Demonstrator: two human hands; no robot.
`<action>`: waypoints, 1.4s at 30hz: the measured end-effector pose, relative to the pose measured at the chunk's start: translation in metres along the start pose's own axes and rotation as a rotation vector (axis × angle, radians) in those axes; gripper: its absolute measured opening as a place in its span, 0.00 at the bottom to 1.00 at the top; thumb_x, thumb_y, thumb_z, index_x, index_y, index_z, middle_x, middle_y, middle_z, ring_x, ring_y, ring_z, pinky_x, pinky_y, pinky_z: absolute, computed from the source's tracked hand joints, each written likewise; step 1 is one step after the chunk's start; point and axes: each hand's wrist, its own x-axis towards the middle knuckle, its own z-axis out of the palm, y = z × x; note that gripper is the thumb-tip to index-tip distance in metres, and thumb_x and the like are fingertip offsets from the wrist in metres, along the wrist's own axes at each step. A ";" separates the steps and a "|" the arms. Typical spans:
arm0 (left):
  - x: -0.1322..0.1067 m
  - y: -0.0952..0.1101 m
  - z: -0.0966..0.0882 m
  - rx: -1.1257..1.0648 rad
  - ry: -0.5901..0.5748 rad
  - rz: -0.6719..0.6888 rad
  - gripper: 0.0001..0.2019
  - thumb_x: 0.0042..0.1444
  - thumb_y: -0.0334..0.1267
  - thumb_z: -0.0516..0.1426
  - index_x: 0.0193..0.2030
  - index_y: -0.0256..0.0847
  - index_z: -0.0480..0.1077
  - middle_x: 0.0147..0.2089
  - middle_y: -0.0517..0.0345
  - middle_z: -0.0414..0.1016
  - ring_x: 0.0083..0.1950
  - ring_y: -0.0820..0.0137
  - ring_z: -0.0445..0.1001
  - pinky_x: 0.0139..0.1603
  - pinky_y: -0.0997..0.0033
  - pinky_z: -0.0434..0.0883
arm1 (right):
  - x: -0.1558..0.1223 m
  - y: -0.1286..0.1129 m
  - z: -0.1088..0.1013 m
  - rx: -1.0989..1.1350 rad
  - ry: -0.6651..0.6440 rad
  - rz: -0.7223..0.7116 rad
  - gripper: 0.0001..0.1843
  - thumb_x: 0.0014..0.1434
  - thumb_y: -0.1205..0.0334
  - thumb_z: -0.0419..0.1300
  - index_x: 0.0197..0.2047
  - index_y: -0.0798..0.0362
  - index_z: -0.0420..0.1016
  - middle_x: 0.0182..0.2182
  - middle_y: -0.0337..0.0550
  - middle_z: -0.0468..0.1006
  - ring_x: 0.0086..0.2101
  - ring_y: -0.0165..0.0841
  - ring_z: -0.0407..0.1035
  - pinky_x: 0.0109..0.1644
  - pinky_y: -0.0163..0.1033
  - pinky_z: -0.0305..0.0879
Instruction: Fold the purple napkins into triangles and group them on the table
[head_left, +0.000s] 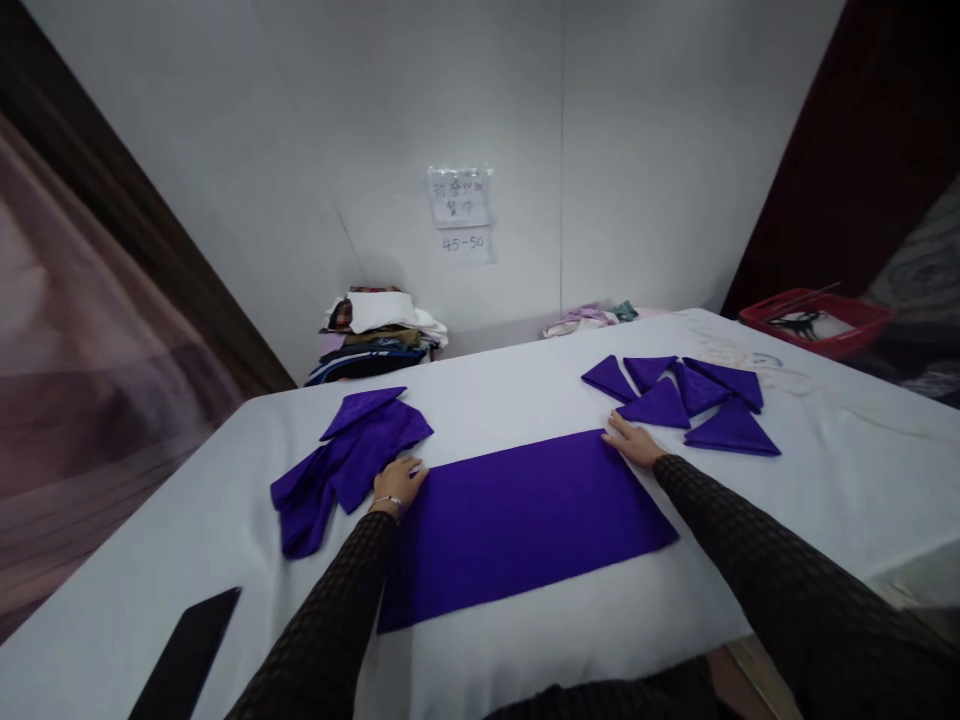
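Observation:
A purple cloth napkin [525, 525], folded into a long rectangle, lies flat on the white-covered table in front of me. My left hand [400, 484], with a thin bracelet at the wrist, grips its far left corner, fingers closed at the edge. At the far right corner, my right hand [631, 440] holds the fabric between thumb and fingers. Left of it lies a loose, rumpled heap of purple napkins [352, 450], close to my left hand. Several purple napkins folded into triangles [656, 404] are spread just beyond my right hand.
A black flat object [187, 655] lies at the table's near left. Stacked clothes [382, 330] and a lilac cloth pile [581, 318] sit along the wall. A red basket [817, 322] stands at the right, and a paper sign [460, 205] hangs on the wall.

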 end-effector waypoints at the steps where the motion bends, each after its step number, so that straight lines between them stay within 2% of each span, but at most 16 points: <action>1: 0.000 0.003 0.000 0.052 0.013 0.019 0.16 0.55 0.42 0.54 0.49 0.42 0.73 0.58 0.51 0.69 0.61 0.59 0.63 0.59 0.61 0.60 | 0.002 0.001 -0.004 0.046 0.008 0.001 0.33 0.62 0.56 0.47 0.68 0.57 0.47 0.61 0.52 0.62 0.59 0.37 0.58 0.62 0.48 0.51; 4: 0.002 0.007 -0.001 0.160 0.009 0.061 0.15 0.54 0.40 0.54 0.47 0.44 0.74 0.50 0.51 0.74 0.54 0.59 0.69 0.52 0.62 0.64 | 0.005 0.004 -0.014 0.066 0.026 -0.002 0.28 0.61 0.61 0.47 0.64 0.58 0.57 0.56 0.51 0.69 0.54 0.35 0.65 0.58 0.41 0.59; 8: 0.010 0.006 -0.007 0.077 -0.080 0.079 0.09 0.52 0.36 0.55 0.36 0.41 0.76 0.41 0.53 0.75 0.47 0.63 0.72 0.44 0.69 0.66 | 0.004 -0.001 -0.018 -0.007 0.029 -0.017 0.23 0.59 0.64 0.49 0.56 0.58 0.70 0.52 0.50 0.74 0.52 0.37 0.67 0.57 0.38 0.59; 11: 0.015 0.005 -0.011 0.033 -0.117 0.110 0.06 0.50 0.34 0.55 0.31 0.39 0.74 0.38 0.54 0.75 0.41 0.67 0.73 0.40 0.73 0.66 | 0.007 -0.012 -0.017 -0.074 0.003 -0.055 0.22 0.57 0.67 0.52 0.55 0.58 0.71 0.52 0.50 0.73 0.52 0.36 0.67 0.56 0.36 0.58; 16: 0.015 0.003 -0.011 -0.046 -0.151 0.128 0.07 0.52 0.34 0.53 0.32 0.38 0.72 0.32 0.58 0.76 0.35 0.70 0.73 0.37 0.75 0.66 | 0.022 -0.030 -0.017 -0.208 -0.093 -0.083 0.24 0.52 0.69 0.57 0.54 0.57 0.72 0.49 0.52 0.75 0.49 0.37 0.67 0.51 0.36 0.59; 21: 0.012 0.000 -0.009 -0.145 -0.173 0.109 0.09 0.50 0.36 0.55 0.38 0.38 0.72 0.37 0.56 0.77 0.39 0.69 0.74 0.39 0.75 0.67 | 0.033 -0.040 -0.026 -0.334 -0.221 -0.063 0.15 0.50 0.71 0.56 0.41 0.56 0.78 0.41 0.50 0.78 0.42 0.38 0.71 0.41 0.35 0.61; 24: 0.014 0.000 -0.008 -0.179 -0.195 0.099 0.06 0.48 0.34 0.56 0.33 0.38 0.73 0.35 0.56 0.77 0.39 0.68 0.74 0.40 0.74 0.66 | 0.041 -0.047 -0.033 -0.390 -0.267 -0.070 0.13 0.49 0.72 0.57 0.38 0.56 0.78 0.39 0.49 0.79 0.41 0.37 0.71 0.39 0.35 0.61; 28: 0.013 -0.001 -0.008 -0.169 -0.206 0.058 0.04 0.46 0.33 0.57 0.30 0.38 0.72 0.31 0.57 0.76 0.36 0.68 0.73 0.37 0.73 0.65 | 0.061 -0.064 -0.038 -0.442 -0.256 -0.103 0.10 0.54 0.72 0.56 0.38 0.58 0.77 0.39 0.52 0.78 0.43 0.38 0.70 0.41 0.36 0.62; 30: 0.007 -0.003 -0.010 -0.167 -0.212 0.033 0.03 0.46 0.32 0.57 0.29 0.38 0.72 0.30 0.57 0.76 0.35 0.68 0.73 0.36 0.73 0.65 | 0.077 -0.079 -0.037 -0.459 -0.219 -0.131 0.09 0.58 0.68 0.56 0.41 0.58 0.75 0.41 0.51 0.76 0.43 0.37 0.70 0.44 0.39 0.64; 32: -0.003 -0.007 -0.012 -0.181 -0.217 -0.001 0.04 0.45 0.32 0.57 0.30 0.37 0.73 0.29 0.57 0.75 0.33 0.69 0.73 0.34 0.74 0.65 | 0.095 -0.099 -0.033 -0.464 -0.159 -0.169 0.12 0.62 0.61 0.56 0.46 0.57 0.72 0.45 0.49 0.74 0.44 0.36 0.69 0.47 0.44 0.66; 34: -0.018 -0.014 -0.014 -0.229 -0.227 -0.050 0.09 0.44 0.32 0.57 0.34 0.37 0.73 0.28 0.58 0.74 0.31 0.70 0.72 0.33 0.74 0.65 | 0.113 -0.124 -0.028 -0.450 -0.083 -0.216 0.17 0.62 0.56 0.56 0.52 0.55 0.68 0.49 0.47 0.70 0.44 0.36 0.69 0.47 0.48 0.68; 37: -0.046 -0.027 -0.016 -0.362 -0.261 -0.133 0.17 0.42 0.34 0.58 0.41 0.36 0.73 0.25 0.62 0.72 0.29 0.71 0.70 0.31 0.73 0.64 | 0.128 -0.172 -0.014 -0.386 0.016 -0.305 0.19 0.61 0.56 0.57 0.53 0.55 0.66 0.50 0.48 0.69 0.46 0.37 0.68 0.47 0.49 0.68; 40: -0.074 -0.039 -0.016 -0.503 -0.269 -0.190 0.22 0.40 0.38 0.59 0.45 0.35 0.72 0.23 0.64 0.68 0.27 0.71 0.68 0.30 0.72 0.63 | 0.113 -0.220 0.011 -0.284 0.021 -0.437 0.20 0.62 0.60 0.55 0.56 0.59 0.65 0.54 0.52 0.68 0.52 0.40 0.63 0.55 0.51 0.60; 42: -0.088 -0.045 -0.016 -0.596 -0.266 -0.206 0.26 0.37 0.40 0.61 0.47 0.35 0.71 0.22 0.66 0.66 0.26 0.71 0.67 0.30 0.72 0.62 | 0.081 -0.244 0.035 -0.210 -0.041 -0.552 0.22 0.62 0.63 0.53 0.58 0.61 0.63 0.56 0.53 0.67 0.56 0.40 0.58 0.59 0.45 0.52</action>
